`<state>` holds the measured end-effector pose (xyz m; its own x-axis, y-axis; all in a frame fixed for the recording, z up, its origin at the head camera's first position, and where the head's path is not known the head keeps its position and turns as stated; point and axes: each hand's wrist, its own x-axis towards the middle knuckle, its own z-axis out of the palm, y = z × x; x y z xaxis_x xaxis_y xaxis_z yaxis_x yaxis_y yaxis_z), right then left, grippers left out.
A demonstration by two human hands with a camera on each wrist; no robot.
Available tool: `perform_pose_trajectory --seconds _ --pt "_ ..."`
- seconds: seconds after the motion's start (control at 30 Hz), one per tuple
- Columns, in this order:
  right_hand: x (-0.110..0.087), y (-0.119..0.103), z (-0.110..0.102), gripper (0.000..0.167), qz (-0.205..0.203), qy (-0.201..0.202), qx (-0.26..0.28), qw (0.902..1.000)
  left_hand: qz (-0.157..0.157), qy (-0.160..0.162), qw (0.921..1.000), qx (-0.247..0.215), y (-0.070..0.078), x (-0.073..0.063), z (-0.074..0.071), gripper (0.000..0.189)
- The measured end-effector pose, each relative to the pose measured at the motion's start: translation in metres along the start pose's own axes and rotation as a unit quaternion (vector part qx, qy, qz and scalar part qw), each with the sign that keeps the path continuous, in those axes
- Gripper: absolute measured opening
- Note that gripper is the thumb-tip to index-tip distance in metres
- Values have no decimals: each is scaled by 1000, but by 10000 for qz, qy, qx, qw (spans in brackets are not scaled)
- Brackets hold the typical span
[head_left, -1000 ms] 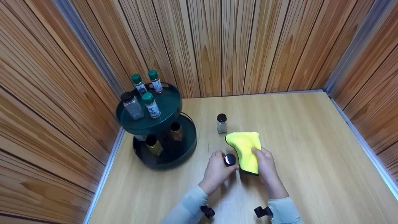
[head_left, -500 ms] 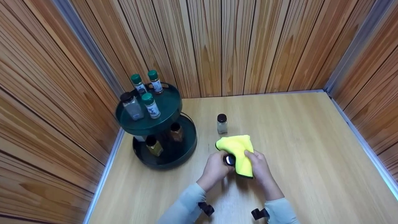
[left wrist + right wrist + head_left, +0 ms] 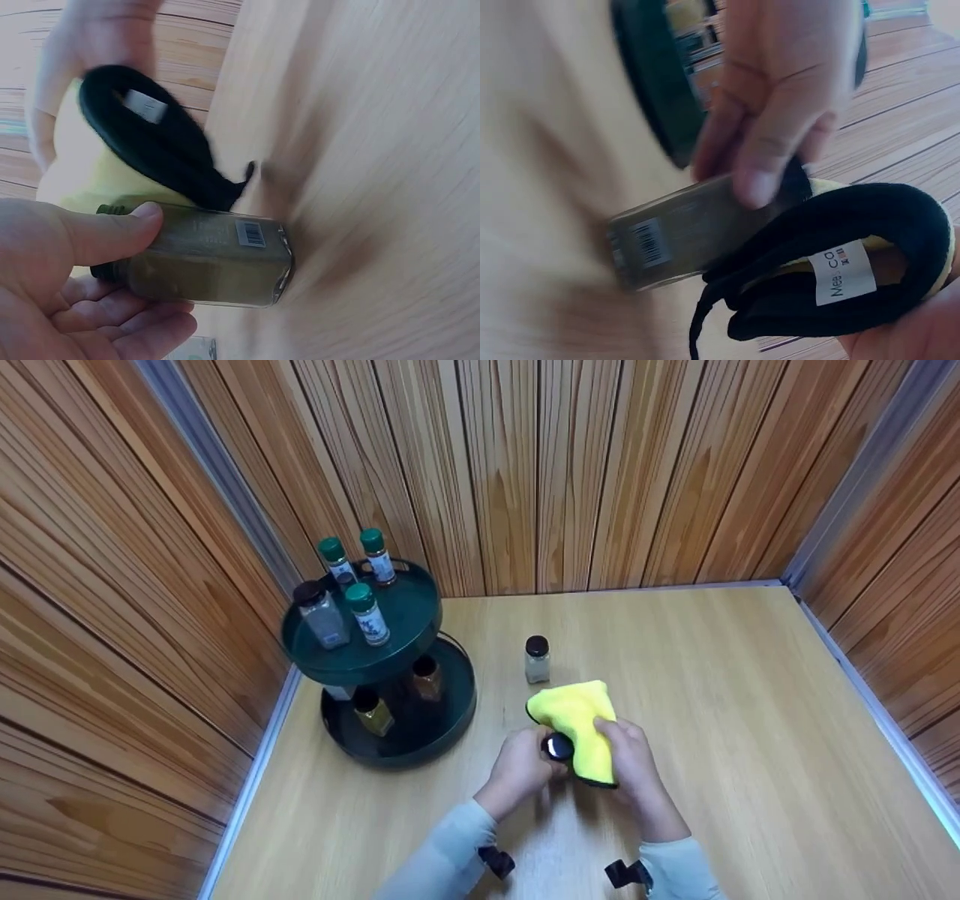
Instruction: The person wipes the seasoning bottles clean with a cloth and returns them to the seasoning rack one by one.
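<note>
My left hand (image 3: 519, 769) grips a square glass spice jar (image 3: 217, 259) with a dark cap; the jar holds brownish powder and carries a small barcode label. The thumb lies along one side of the jar, the fingers on the other. My right hand (image 3: 634, 761) holds a folded yellow cloth (image 3: 577, 720) with a dark edge. In the right wrist view the cloth's black border and white tag (image 3: 843, 272) show, right against the jar near its cap. Part of the right hand is hidden behind the cloth.
Beyond the hands, a dark-capped glass jar (image 3: 537, 661) stands upright on the wooden table (image 3: 750, 697). A two-tier dark green round rack (image 3: 409, 746) stands at left, bearing several spice jars, some with green caps (image 3: 360, 597). Wood-panelled walls (image 3: 495, 472) enclose the back and sides.
My right hand has brought the yellow cloth leftward against the jar, then shifted it slightly back right. My left hand keeps its hold on the jar and has barely moved.
</note>
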<state>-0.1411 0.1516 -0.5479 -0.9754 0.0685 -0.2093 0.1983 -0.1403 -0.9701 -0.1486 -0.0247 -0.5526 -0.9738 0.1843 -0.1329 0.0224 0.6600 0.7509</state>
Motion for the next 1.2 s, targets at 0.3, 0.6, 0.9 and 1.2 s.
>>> perform_pose_trajectory --seconds 0.3,0.6,0.9,1.2 --pt "-1 28 -3 32 546 316 -412 9972 151 -28 9992 367 1 1 5 33" --pt "-8 0 -3 31 371 364 -120 9986 316 -60 9989 345 0 2 1 31" --pt "-3 23 -3 34 620 335 -350 9969 324 27 9979 556 3 1 1 32" --pt "-6 -5 2 34 474 240 -367 9979 332 -67 9977 580 2 3 -2 33"
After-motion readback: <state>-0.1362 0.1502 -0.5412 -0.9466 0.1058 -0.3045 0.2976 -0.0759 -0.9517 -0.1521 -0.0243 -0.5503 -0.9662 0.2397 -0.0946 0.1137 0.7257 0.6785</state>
